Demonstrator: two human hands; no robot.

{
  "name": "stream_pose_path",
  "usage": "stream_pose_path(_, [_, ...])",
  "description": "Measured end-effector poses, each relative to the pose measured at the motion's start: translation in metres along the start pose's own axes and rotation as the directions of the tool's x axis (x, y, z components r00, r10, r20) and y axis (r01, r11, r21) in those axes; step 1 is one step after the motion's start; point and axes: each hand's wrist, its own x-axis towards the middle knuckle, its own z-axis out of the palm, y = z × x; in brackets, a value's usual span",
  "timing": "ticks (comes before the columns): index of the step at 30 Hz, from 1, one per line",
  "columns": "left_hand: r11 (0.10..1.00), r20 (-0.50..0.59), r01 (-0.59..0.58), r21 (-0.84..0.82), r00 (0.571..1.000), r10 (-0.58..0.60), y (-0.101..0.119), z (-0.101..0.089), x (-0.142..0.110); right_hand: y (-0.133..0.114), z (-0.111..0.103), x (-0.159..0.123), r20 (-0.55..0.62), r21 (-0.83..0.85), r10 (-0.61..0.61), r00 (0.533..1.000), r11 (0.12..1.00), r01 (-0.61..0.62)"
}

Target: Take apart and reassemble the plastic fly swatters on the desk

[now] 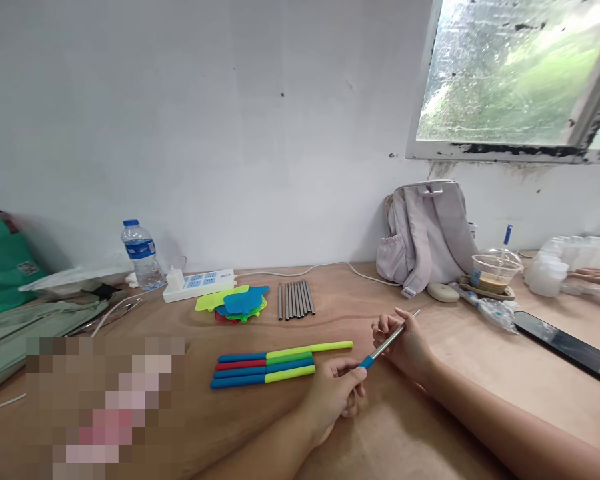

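Observation:
My left hand is closed, its thumb and fingers gripping a blue plastic sleeve. Out of the sleeve's end a thin silver metal rod slants up to the right. My right hand is closed around the upper part of that rod, with the tip sticking out past the thumb. Left of my hands, several coloured plastic tubes in blue, red, green and yellow lie side by side. Beyond them several loose metal rods are lined up, beside a pile of flat mesh swatter heads.
A white power strip and a water bottle stand at the back left. Toward the right are a backpack, a drink cup, a phone and clear plastic bottles. Another person's hand shows at the right edge.

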Motion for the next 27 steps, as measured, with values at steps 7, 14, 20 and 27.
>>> stream_pose_path(7, [1.0, -0.029, 0.014, 0.003, 0.999, -0.014, -0.001, 0.001, 0.001, 0.012, 0.005, -0.001, 0.047, -0.065, 0.051, 0.998, 0.997, -0.048])
stream_pose_path(14, [0.999, -0.05, -0.003, 0.033, 0.999, 0.005, -0.001, 0.004, 0.001, 0.026, 0.026, -0.011, 0.12, -0.023, 0.13, 0.984, 0.992, -0.128])
stream_pose_path(20, [0.994, -0.086, -0.027, 0.102, 0.996, 0.036, -0.002, 0.004, 0.0, 0.032, 0.027, -0.013, 0.117, -0.087, 0.069, 0.991, 0.994, -0.059])
stream_pose_path(27, [0.978, -0.084, -0.108, 0.18, 0.989, 0.124, -0.006, 0.005, -0.002, 0.035, 0.028, -0.013, 0.107, -0.13, 0.096, 0.99, 0.988, -0.082])
